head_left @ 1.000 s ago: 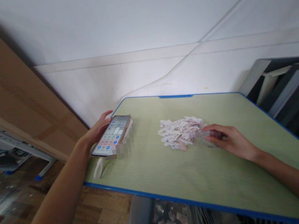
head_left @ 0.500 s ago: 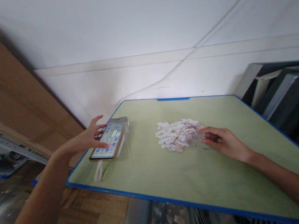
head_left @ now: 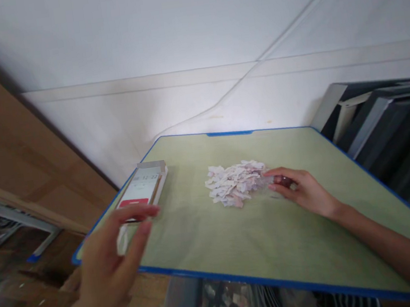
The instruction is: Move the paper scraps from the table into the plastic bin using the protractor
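Observation:
A phone [head_left: 142,186] lies at the left of the table, raised on a white object; its lit screen shows a timer-like display and a red button. In front of its lower edge is my left hand [head_left: 115,251], slightly blurred, thumb and fingers apart, holding nothing. Toward the middle sits a loose heap of torn paper pieces [head_left: 233,182], whitish and pale pink. At the heap's right side my right hand [head_left: 308,190] pinches a small clear plastic piece with a dark reddish part [head_left: 283,181]; its exact kind is unclear. A white strap [head_left: 122,239] hangs below the phone.
The pale green table [head_left: 201,239] has a blue rim. Behind it runs a white wall with a cable [head_left: 234,86]. Dark grey panels [head_left: 406,132] lean at the right, a brown cardboard box [head_left: 29,141] at the left. A clear bag of pieces [head_left: 227,304] lies underneath.
My left hand has come off the phone toward me, and the screen has switched from an icon panel to a timer-like display. The view shifted slightly; my right hand stays beside the heap.

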The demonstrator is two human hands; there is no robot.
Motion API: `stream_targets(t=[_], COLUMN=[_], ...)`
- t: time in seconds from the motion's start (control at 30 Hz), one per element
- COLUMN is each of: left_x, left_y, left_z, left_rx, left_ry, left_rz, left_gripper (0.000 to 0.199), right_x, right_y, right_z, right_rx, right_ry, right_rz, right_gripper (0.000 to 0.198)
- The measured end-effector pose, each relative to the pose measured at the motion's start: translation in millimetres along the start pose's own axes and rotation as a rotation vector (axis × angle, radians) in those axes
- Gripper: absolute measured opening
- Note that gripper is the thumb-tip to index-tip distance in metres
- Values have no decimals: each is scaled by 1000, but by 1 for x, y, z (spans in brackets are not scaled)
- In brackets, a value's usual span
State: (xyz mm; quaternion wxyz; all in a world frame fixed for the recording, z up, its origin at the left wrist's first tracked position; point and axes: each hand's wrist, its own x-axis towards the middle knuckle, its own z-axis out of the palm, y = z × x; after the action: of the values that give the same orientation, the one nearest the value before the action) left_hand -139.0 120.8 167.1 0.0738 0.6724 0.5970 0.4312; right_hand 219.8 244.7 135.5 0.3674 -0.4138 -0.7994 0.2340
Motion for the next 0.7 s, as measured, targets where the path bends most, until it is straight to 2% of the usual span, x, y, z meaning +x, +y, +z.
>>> stream_targets(t=[0.07, 0.1, 0.2, 0.27, 0.33, 0.53, 0.7], left_x=[-15, -15, 1, 14, 22, 20, 20], left_y=[11, 13, 5, -5, -13, -11, -8], left_z=[21, 32, 55, 61, 62, 59, 59], left_rx=[17, 16, 115, 200, 256, 348, 364], left_ry=[-59, -132, -303, -424, -514, -575, -550], left_rz=[217, 223, 83, 4, -3, -42, -83], left_gripper=[3, 10, 31, 35, 35, 35, 34], right_x=[-1, -1, -3, -3, -3, -1, -1], right_y=[-1, -2, -4, -7, -11, -13, 0], right_z=[-3, -4, -5, -3, -1, -5, -5], right_rx=[3, 3, 4, 4, -2, 41, 109], right_ry=[38, 50, 40, 7, -23, -164, -91], right_rz=[3, 4, -14, -34, -60, -159, -51], right_gripper=[37, 36, 34, 32, 28, 22, 25])
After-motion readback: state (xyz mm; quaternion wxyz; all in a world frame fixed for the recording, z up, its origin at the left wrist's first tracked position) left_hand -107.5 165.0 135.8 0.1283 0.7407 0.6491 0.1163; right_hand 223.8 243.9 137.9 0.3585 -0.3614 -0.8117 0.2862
